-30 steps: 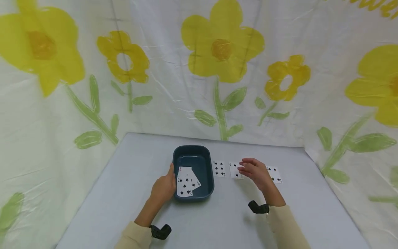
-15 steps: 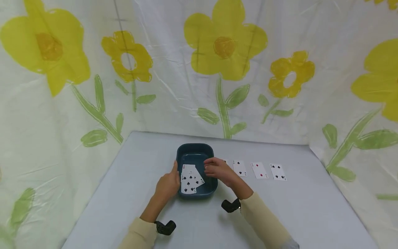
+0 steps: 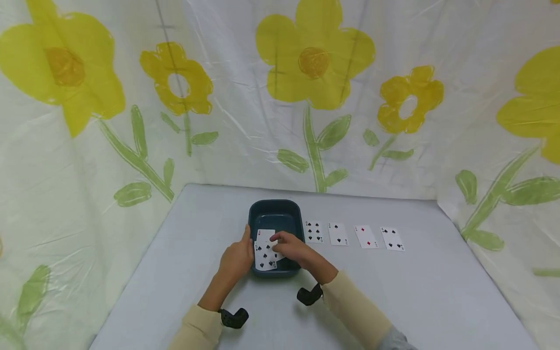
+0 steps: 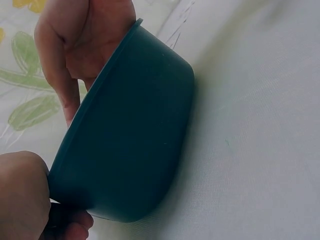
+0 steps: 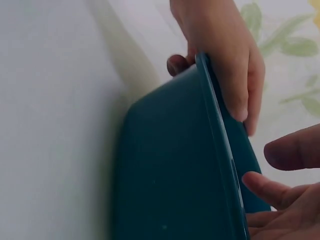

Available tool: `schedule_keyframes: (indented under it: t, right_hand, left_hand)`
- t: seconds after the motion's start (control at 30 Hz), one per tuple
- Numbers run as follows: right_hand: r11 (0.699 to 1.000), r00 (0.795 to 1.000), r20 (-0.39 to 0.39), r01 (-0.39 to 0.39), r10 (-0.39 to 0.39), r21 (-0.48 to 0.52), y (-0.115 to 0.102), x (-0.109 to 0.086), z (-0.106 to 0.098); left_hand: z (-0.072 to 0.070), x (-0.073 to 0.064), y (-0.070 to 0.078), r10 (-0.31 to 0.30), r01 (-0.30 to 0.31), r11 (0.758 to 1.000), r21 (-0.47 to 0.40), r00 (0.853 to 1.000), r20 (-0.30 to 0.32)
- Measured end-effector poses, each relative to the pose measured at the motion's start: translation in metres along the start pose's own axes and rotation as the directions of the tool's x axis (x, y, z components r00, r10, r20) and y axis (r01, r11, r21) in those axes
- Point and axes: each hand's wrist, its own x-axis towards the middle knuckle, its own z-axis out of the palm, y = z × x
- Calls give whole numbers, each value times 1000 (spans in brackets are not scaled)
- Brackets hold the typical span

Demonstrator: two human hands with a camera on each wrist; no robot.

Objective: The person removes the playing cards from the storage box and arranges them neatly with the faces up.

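A dark teal plastic bin [image 3: 275, 273] stands on the table. My left hand [image 3: 236, 258] grips its left wall, the fingers curled around the rim, as the right wrist view also shows. Inside, a spade playing card [image 3: 265, 256] lies face up, overlapping a red-marked card [image 3: 265, 234] behind it and another card partly covered by my right hand. That right hand [image 3: 292, 247] reaches over the right rim, fingertips low over these cards. In the right wrist view its thumb [image 5: 295, 149] and fingers stand apart, with nothing visible between them.
Right of the bin, several face-up cards lie in a row: a spade card with several pips [image 3: 314, 232], a two of spades [image 3: 338, 234], a two of diamonds [image 3: 366, 237] and another black-pipped card [image 3: 393, 239]. A flower-painted sheet [image 3: 245, 155] hangs behind the table [image 3: 210, 218].
My right hand has moved left from above the card row, across the right rim, down into the bin. The row is now uncovered. My left hand keeps its grip on the bin.
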Motion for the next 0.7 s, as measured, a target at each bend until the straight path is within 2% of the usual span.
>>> schedule_keyframes:
  t: [0.13,0.23,0.33,0.43,0.57,0.7]
  right_hand:
    - [998,999,42,8,-10,56,0,-1,3]
    - [989,996,84,21,-34,150,-1,-1,4]
    - [966,994,104,-3,-24,258,0,2,5]
    - [930,996,94,-48,14,365,2,6,6]
    - [855,994,83,-98,65,509,6,10,4]
    - [795,991,93,-132,95,592,8,12,5]
  left_hand:
    - [0,0,0,-6,6,1000,-1,1000,11]
    - [1,1,-1,-4,4,1000,4,1000,9]
    - [2,1,-2,1,-1,1000,2,1000,-4]
    - [2,1,-3,13,-13,1000,-3,1000,-27]
    - [1,0,-3,21,-22,1000,-19,999,-37]
    - [-1,2,-3,21,-21,999,-25,1000,-9]
